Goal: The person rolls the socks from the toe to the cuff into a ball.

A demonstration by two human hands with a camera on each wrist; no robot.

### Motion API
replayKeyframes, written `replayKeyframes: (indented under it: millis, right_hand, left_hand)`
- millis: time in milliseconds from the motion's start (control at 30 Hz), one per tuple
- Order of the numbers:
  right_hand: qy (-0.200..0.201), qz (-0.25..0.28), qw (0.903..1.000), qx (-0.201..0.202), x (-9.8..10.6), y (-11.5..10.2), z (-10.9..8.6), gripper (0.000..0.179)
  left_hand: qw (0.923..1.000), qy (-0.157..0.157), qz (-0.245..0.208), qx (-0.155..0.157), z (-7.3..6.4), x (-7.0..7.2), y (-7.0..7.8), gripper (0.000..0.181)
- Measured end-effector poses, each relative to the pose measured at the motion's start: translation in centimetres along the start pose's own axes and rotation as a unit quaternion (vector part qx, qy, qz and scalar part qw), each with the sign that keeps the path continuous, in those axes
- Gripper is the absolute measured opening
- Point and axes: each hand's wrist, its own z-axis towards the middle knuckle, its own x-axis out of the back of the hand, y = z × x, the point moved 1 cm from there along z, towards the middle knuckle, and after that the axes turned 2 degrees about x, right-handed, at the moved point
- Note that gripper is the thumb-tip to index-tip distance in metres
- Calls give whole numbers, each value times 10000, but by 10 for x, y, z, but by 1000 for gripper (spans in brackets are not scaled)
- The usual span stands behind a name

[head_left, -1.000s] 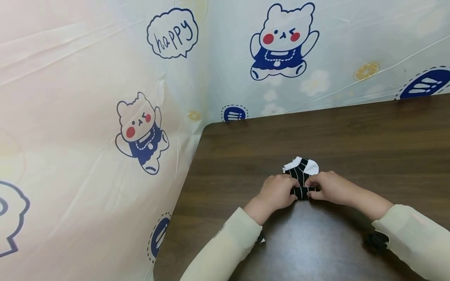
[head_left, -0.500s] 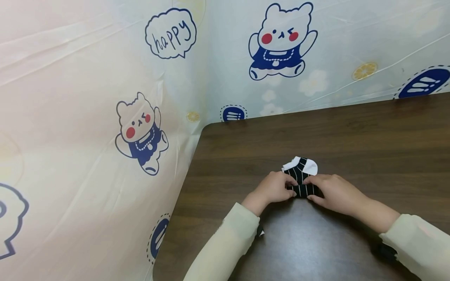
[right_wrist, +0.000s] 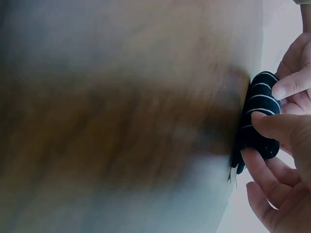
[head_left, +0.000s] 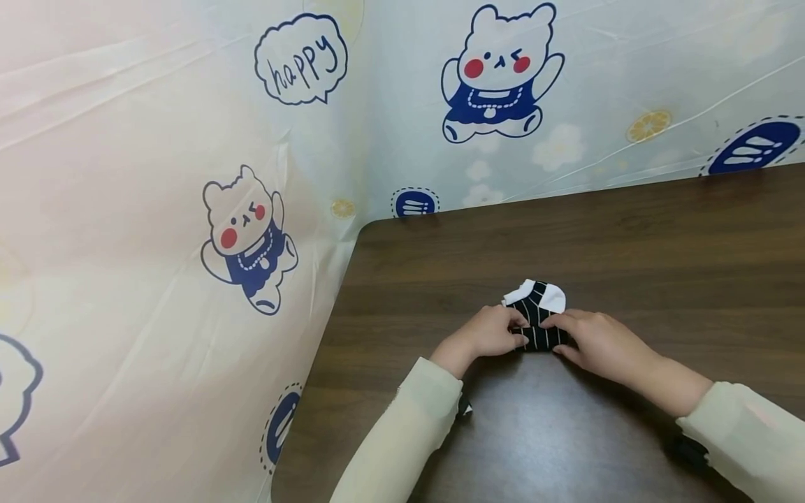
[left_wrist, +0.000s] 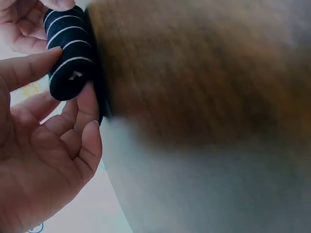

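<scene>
A black sock (head_left: 531,299) with thin white stripes, a white cuff and a white heel lies on the brown table (head_left: 434,272). Its near end is rolled up into a thick cylinder (left_wrist: 72,43), clearly seen in both wrist views. My left hand (head_left: 487,332) pinches the left end of this roll between thumb and fingers. At the other end my right hand (head_left: 597,341) grips the roll, its thumb on the near side (right_wrist: 269,124) and fingers behind. The cuff and heel lie flat beyond the fingertips.
A pale cloth with printed bears (head_left: 497,77) hangs behind and to the left of the table. A small black-and-white thing (head_left: 465,406) shows beside the left sleeve. Something dark (head_left: 688,450) sits under the right sleeve cuff.
The rolled end has moved a little farther up the sock, towards the cuff and heel. Both hands have shifted slightly left and away with it in the head view.
</scene>
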Motion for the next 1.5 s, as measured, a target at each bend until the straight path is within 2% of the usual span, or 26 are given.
replayKeyframes:
  millis: [167, 267, 367, 433, 633, 833, 1033, 1167, 1267, 1367, 1500]
  right_hand:
    - [-146, 229, 9993, -274, -2, 3, 2, 28]
    - [-249, 348, 9984, -381, -1, 5, 4, 25]
    - [-398, 450, 9970, -486, 2, 6, 6, 24]
    - [-510, 514, 9958, -553, 4, 6, 7, 23]
    - [-938, 678, 9900, -809, 9, 9, 10, 21]
    - [-1216, 814, 9837, -1042, 12, 12, 11, 19]
    - [-974, 659, 9879, -1011, 12, 7, 10, 23]
    - [-652, 81, 9943, -837, 12, 0, 8, 28]
    - [-366, -345, 9972, -547, 11, -4, 6, 33]
    - [-139, -575, 9979, -262, 11, -5, 6, 37]
    - [-98, -702, 9974, -90, 9, -4, 6, 42]
  left_hand:
    - [9991, 387, -91, -171, -6, -1, -1, 28]
    - [9962, 722, 425, -248, -10, -2, 1, 36]
    - [9888, 1048, 1022, -286, -14, -3, 5, 40]
    - [9843, 1202, 1243, -347, -16, -3, 8, 40]
    - [9743, 1385, 1696, -539, -16, -3, 14, 37]
    - [9740, 1286, 1751, -634, -12, -2, 16, 31]
    - [9779, 1037, 1721, -576, -9, 4, 15, 24]
    - [9832, 880, 1533, -452, -5, 7, 14, 23]
    - [9878, 733, 1322, -379, -2, 10, 13, 22]
    - [9922, 493, 1111, -283, 1, 12, 12, 22]
    - [9963, 174, 834, -135, 5, 15, 11, 21]
